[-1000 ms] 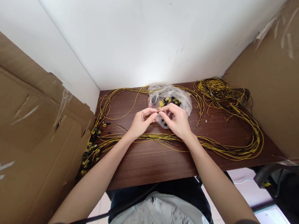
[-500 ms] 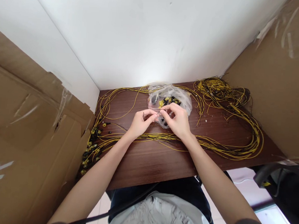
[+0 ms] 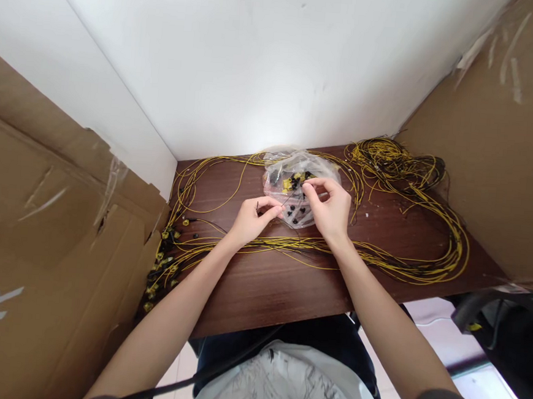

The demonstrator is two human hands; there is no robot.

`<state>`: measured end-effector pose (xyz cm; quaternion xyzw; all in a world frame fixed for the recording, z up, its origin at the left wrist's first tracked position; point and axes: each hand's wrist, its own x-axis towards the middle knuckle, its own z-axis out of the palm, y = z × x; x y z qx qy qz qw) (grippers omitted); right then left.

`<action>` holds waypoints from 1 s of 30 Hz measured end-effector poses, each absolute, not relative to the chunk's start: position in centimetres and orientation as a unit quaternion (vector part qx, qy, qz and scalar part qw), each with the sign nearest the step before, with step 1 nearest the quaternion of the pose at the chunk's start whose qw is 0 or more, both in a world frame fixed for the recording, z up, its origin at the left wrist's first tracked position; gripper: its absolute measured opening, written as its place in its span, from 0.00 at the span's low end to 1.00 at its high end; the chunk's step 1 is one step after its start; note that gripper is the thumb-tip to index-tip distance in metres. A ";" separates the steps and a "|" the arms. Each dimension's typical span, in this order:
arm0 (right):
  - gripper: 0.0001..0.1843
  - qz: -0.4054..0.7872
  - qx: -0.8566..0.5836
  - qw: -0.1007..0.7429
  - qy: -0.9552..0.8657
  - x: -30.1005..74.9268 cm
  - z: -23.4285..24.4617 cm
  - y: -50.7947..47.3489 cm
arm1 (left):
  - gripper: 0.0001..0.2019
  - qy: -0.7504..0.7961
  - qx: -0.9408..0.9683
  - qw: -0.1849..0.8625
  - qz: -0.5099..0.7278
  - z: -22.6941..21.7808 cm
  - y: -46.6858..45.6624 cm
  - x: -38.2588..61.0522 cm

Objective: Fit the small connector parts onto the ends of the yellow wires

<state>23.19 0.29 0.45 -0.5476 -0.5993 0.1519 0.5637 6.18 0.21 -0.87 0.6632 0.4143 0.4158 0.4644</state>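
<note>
My left hand (image 3: pixel 249 218) hovers over the dark wooden table (image 3: pixel 269 286) with its fingers pinched on the end of a thin wire. My right hand (image 3: pixel 329 209) is just to its right, thumb and fingers pinched over a clear plastic bag (image 3: pixel 290 183) of small black and yellow connectors. What the right fingers hold is too small to name. Long yellow wires (image 3: pixel 399 268) run under both wrists across the table.
A tangled pile of yellow wires (image 3: pixel 392 160) lies at the table's back right. More wire ends with connectors (image 3: pixel 162 271) hang over the left edge. Cardboard panels stand at left (image 3: pixel 51 238) and right (image 3: pixel 496 144). A white wall is behind.
My right hand has moved away from the left, up and to the right, over the bag. The left hand has stayed nearly in place.
</note>
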 end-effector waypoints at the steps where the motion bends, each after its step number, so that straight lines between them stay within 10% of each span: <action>1: 0.08 0.151 -0.549 0.564 -0.598 23.2 0.4 0.3 | 0.10 0.414 0.665 0.463 0.415 -0.9 0.2 6.2; 30: 0.05 0.207 -0.436 0.439 -0.758 22.3 0.6 -0.4 | 0.12 0.393 0.660 0.466 0.439 -1.7 0.7 5.9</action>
